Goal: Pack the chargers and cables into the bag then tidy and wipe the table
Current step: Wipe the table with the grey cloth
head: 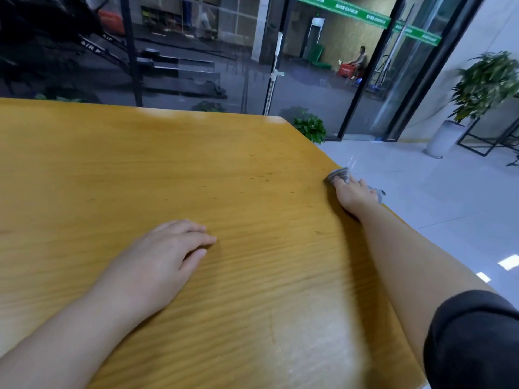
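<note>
Item: right hand (pixel 354 192), grip pressed down on grey cloth (pixel 338 174) at worktop (pixel 196 164) right edge; left hand (pixel 165 248) flat, empty. Risk, we judged: cloth overrunning the edge, dropping floorward. No chargers, cables or bag visible.

Glossy pale tiled floor (pixel 438 197), dark-framed glass wall (pixel 224 66), potted plant (pixel 486 82) in white planter, small green plant (pixel 310 127) beyond.

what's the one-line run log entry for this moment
phase: wiping | right hand: presses grey cloth at right table edge | left hand: flat on tabletop, empty | chargers, cables, bag: not in view
</note>
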Demonstrator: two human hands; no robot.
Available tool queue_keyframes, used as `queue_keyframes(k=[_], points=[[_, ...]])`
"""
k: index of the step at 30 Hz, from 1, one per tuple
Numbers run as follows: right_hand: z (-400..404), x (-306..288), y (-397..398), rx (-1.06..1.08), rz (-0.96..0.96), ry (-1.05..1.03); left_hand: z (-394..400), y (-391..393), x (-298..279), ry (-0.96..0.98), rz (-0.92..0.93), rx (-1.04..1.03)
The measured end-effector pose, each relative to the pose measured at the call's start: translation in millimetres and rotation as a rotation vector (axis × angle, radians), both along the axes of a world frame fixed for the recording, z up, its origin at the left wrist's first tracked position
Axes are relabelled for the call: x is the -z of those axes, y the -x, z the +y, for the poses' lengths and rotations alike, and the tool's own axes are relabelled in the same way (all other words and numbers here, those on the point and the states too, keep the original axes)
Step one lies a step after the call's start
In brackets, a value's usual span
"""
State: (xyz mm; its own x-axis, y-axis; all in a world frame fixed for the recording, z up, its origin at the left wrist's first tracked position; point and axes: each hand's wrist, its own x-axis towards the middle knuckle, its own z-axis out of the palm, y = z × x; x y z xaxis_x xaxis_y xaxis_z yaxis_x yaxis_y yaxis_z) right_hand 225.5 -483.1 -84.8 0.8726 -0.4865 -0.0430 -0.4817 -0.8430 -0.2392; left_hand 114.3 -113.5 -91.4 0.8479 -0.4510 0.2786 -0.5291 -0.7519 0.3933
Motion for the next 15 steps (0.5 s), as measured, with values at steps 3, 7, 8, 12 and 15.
queue_keyframes(k=[3,7,8,12,15], points=[[-2,1,-20,0.011,0.012,-0.028,-2,-3,1,-0.017,-0.014,-0.012],[4,-3,-42,0.033,0.011,-0.075,-4,-6,1,-0.005,-0.037,-0.026],[6,-3,-47,0.028,0.013,-0.075,-4,-6,1,-0.005,-0.039,-0.031],[27,-5,-68,-0.001,0.012,-0.057,-5,-5,0,-0.019,-0.055,-0.046],[61,-3,-88,-0.081,0.027,-0.045,-6,-6,1,-0.015,-0.047,-0.057]])
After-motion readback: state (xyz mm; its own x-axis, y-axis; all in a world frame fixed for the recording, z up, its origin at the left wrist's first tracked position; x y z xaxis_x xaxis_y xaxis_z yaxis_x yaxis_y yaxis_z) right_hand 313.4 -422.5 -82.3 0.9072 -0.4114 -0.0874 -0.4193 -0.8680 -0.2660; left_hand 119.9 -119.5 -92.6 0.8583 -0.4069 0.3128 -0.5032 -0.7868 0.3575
